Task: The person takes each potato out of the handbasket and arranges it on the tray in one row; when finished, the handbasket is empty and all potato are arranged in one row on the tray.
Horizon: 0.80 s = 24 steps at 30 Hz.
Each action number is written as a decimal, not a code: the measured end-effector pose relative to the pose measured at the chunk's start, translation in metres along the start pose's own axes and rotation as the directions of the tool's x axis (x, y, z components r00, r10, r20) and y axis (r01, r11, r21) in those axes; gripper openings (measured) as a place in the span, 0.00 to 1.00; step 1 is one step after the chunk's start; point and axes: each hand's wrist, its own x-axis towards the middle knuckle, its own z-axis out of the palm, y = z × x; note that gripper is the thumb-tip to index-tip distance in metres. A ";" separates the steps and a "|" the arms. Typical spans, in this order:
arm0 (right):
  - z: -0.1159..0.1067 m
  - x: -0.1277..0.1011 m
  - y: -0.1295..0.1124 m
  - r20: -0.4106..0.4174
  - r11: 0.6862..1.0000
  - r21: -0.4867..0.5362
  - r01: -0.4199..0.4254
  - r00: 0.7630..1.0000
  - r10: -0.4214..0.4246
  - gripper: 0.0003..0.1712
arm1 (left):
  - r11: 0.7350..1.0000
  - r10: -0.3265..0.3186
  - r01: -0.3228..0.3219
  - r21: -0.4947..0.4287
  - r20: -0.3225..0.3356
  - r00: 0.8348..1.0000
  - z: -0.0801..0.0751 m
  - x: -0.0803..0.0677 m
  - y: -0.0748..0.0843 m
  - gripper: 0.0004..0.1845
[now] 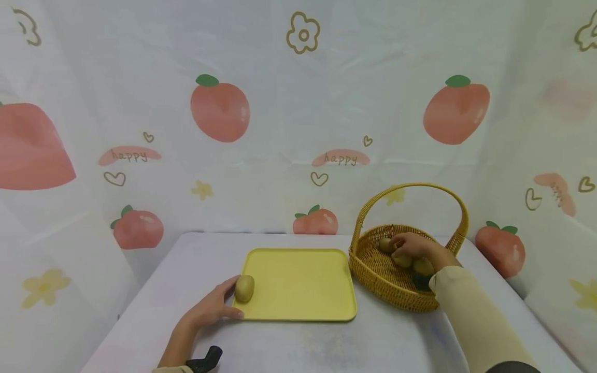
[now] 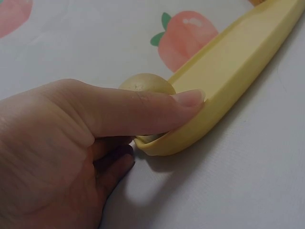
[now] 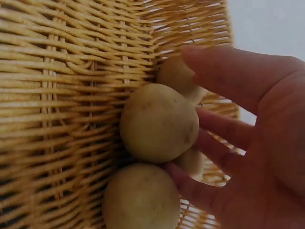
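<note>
My left hand (image 1: 212, 306) holds the near left corner of the yellow tray (image 1: 298, 285); its thumb lies over the rim in the left wrist view. Inside that corner, beside the fingers, sits a potato (image 1: 244, 288), partly hidden by the thumb in the left wrist view. My right hand (image 1: 417, 246) reaches into the wicker basket (image 1: 373, 277) with fingers spread among several potatoes. In the right wrist view the thumb is at the far potato (image 3: 176, 78), and fingers extend behind the middle potato (image 3: 159, 123). Another potato (image 3: 141, 198) lies closer to the camera.
A dark green item (image 1: 421, 281) lies in the basket below the right wrist. The basket's tall arched handle (image 1: 420, 185) rises over it. Both tray and basket stand on a white table (image 1: 280, 347), with a printed fruit curtain (image 1: 270, 191) behind.
</note>
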 end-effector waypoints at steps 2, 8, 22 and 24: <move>0.005 -0.001 -0.001 0.022 0.997 0.052 -0.051 0.999 0.050 0.29 | 1.000 -0.003 0.003 0.008 -0.003 1.000 0.000 0.000 0.000 0.56; 0.016 -0.006 -0.013 -0.007 0.960 0.119 -0.255 0.966 0.258 0.30 | 1.000 0.004 -0.004 0.007 -0.004 1.000 0.000 0.000 -0.002 0.56; 0.006 0.005 -0.003 0.048 0.990 -0.139 -0.001 0.999 0.008 0.27 | 0.999 -0.030 0.031 0.039 -0.028 0.999 0.003 0.001 -0.001 0.56; 0.002 0.008 -0.005 0.035 0.993 -0.101 0.057 0.998 -0.054 0.28 | 0.999 -0.032 0.033 0.038 -0.029 0.999 0.002 0.001 -0.002 0.56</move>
